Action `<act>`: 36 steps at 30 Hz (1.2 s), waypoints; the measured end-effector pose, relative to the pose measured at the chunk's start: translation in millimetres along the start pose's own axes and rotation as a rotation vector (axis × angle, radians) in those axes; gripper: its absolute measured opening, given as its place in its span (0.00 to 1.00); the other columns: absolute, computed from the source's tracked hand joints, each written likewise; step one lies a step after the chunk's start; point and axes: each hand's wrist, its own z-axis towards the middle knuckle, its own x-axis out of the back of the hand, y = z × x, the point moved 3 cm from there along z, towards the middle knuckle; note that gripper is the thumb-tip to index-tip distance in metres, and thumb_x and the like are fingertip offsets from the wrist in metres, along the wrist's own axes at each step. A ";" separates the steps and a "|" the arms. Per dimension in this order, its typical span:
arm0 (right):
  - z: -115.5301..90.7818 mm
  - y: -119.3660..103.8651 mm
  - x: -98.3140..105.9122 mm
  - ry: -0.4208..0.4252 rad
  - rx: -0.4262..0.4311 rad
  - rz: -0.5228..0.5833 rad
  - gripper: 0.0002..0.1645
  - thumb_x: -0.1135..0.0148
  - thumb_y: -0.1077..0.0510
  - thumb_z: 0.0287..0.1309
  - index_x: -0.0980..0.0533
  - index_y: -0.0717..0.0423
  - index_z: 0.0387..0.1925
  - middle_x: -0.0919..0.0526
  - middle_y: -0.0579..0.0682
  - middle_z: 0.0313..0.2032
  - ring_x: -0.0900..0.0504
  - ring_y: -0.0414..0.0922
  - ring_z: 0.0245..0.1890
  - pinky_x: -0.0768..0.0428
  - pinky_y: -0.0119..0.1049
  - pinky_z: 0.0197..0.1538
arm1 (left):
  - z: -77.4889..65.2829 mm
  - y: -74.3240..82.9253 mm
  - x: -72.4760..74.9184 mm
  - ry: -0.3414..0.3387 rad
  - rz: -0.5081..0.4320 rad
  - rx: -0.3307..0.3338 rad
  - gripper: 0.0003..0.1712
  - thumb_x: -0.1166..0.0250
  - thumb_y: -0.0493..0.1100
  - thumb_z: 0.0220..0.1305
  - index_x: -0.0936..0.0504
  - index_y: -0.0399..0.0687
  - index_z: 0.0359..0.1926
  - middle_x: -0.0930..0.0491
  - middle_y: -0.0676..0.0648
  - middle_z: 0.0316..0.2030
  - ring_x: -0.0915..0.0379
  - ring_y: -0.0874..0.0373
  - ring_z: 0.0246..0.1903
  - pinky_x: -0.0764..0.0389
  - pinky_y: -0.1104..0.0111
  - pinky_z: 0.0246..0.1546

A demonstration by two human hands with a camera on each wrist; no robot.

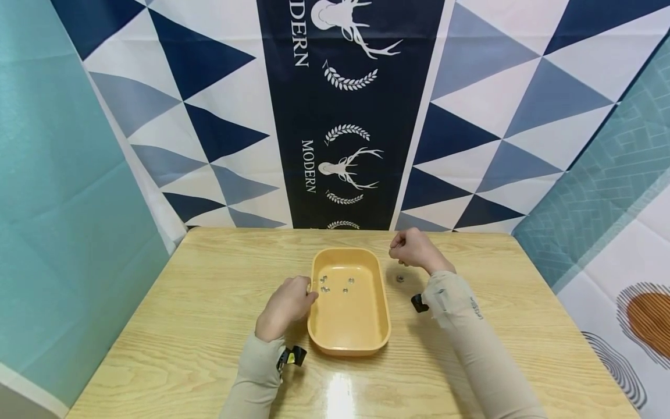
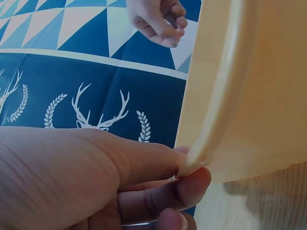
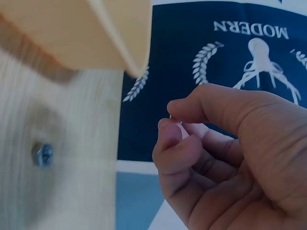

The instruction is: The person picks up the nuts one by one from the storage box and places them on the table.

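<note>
A yellow plastic tray (image 1: 349,326) stands on the wooden table, with several small metal nuts (image 1: 351,280) scattered in its far half. My left hand (image 1: 287,304) pinches the tray's left rim (image 2: 195,160) between thumb and fingers. Beyond the tray's right side, my right hand (image 1: 416,250) is raised above the table. Its thumb and index fingertip pinch a tiny metal piece, seemingly a nut (image 3: 171,116), almost wholly hidden by the fingertips. One loose hex nut (image 3: 42,154) lies on the table between the tray and the right forearm.
The light wood table (image 1: 209,326) meets a patterned cloth backdrop (image 1: 345,116) with deer heads at its far edge. A teal sheet (image 1: 73,203) hangs on the left. Black wrist cameras (image 1: 419,302) are strapped at both sleeves.
</note>
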 end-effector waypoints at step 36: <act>-12.9 67.2 -22.8 -0.121 -0.118 -0.043 0.04 0.34 0.65 0.56 0.21 0.62 0.33 0.17 0.52 0.24 0.22 0.41 0.23 0.24 0.33 0.31 | 0.9 -0.5 -0.5 -0.032 -0.022 0.019 0.22 0.40 0.42 0.75 0.24 0.34 0.64 0.21 0.47 0.27 0.26 0.57 0.24 0.26 0.67 0.26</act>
